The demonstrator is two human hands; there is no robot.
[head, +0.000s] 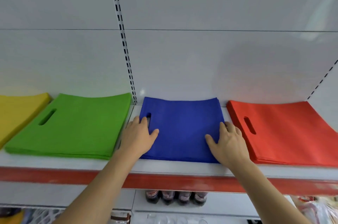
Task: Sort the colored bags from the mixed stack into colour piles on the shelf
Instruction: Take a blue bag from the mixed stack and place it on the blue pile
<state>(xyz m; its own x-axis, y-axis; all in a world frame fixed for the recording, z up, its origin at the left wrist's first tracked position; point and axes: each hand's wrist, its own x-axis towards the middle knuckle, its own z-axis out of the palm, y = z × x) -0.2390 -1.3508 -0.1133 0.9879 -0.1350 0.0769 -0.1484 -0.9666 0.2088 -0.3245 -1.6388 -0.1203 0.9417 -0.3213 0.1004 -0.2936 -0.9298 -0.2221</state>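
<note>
The blue pile (pixel 182 128) lies on the shelf (pixel 182 168) between the green pile (pixel 73 125) and the red pile (pixel 285 132), with a bare strip of shelf on either side of it, and both hands rest flat on its top bag. The left hand (pixel 139 136) lies over the near left part, fingers straight and reaching to the handle slot (pixel 149 117), thumb spread onto the cloth; the right hand (pixel 228 143) lies over the near right edge in the same way, fingers relaxed and grasping nothing. The step in hand looks like squaring and smoothing this pile, and it is best done with light, even pressure from both palms, drawing the side edges into line with the bags beneath and keeping the slots stacked one over another, without nudging the pile toward the red one, which sits closer. The far edge shows a few layers slightly fanned, so a gentle push from the back would tidy it. A yellow pile (pixel 20 112) is cut off at the left border, and the red pile runs out of view at the right, so their full extent cannot be judged. No mixed stack is in view, so sorting is perhaps nearly finished. Below the shelf, dark bottles (pixel 175 198) and some blurred goods are hard to make out.
</note>
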